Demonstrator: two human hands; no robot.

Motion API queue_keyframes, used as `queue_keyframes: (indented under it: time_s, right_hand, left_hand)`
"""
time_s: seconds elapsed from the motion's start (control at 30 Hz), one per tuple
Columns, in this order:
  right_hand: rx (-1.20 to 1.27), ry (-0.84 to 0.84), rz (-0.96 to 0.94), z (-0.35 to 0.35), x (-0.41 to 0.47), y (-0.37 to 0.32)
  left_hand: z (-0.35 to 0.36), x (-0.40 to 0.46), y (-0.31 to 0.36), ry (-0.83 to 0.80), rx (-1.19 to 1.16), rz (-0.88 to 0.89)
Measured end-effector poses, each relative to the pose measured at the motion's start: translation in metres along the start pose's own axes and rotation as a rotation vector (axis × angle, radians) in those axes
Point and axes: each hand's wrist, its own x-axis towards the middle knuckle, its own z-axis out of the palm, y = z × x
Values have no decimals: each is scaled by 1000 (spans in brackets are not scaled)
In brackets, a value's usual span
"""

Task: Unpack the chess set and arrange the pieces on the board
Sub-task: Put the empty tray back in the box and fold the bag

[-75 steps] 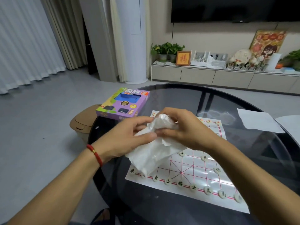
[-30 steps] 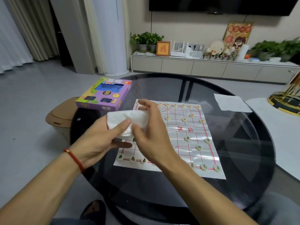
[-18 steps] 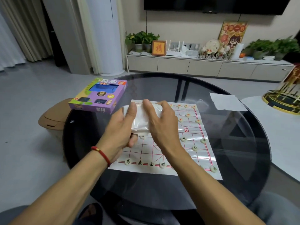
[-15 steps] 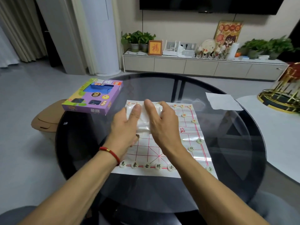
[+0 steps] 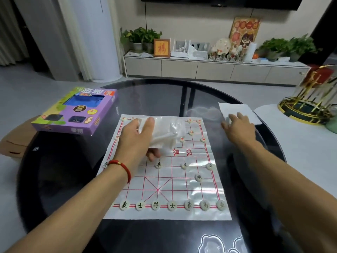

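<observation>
Board laid out, pieces mostly placed; bag in hand.

Round glass table (image 5: 73,179) fills lower frame; board (image 5: 197,190) at centre, box (image 5: 78,114) upper left. Near row of pieces (image 5: 155,205) set; far rows partly hidden under plastic bag (image 5: 164,136), count unclear. Left hand (image 5: 135,141) grasps bag; right hand (image 5: 238,128) relaxed, fingers on white paper (image 5: 246,111), right of centre.

My living room at home, wall-mounted TV (image 5: 218,1), low media cabinet (image 5: 209,70) with potted plants (image 5: 140,36), curtains (image 5: 11,30), round glass tabletop (image 5: 155,95)
</observation>
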Motion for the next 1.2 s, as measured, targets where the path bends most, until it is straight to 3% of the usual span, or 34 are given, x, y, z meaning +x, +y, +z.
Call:
queue_keyframes:
  time_s: [0.2, 0.3, 0.4, 0.53, 0.6, 0.67, 0.73, 0.8, 0.9, 1.07, 1.2]
  right_hand:
    - [34, 184, 64, -8, -9, -3]
    - [281, 246, 39, -25, -23, -14]
    - [524, 235, -191, -58, -57, -49]
    - [515, 209, -621, -113, -134, -106]
    - [439, 118, -850, -136, -167, -126]
    - [322, -83, -1008, -153, -191, -143]
    - [252, -283, -1055, -164, -207, -160]
    - [375, -430, -984, -172, -221, -180]
    - [559, -410, -928, -178, -231, -213]
    - [490, -529, -942, -166, -236, -273]
    - [395, -546, -984, -139, -240, -325]
  left_hand:
    - [-6, -3, -3, -15, -22, -37]
    - [-12, -7, -4, -21, -17, -36]
    - [-21, -15, -3, 3, 60, 5]
    - [-39, -36, 7, 28, 93, 112]
    - [-53, -51, 12, 53, 117, 174]
    - [-71, -65, 14, 73, 119, 207]
    - [-91, -79, 15, 68, 76, 220]
    - [-109, -90, 16, 44, 35, 267]
    - [-134, -95, 14, 50, 19, 358]
    - [-191, -103, 7, 151, -37, 382]
    - [-230, -104, -6, 236, -275, 185]
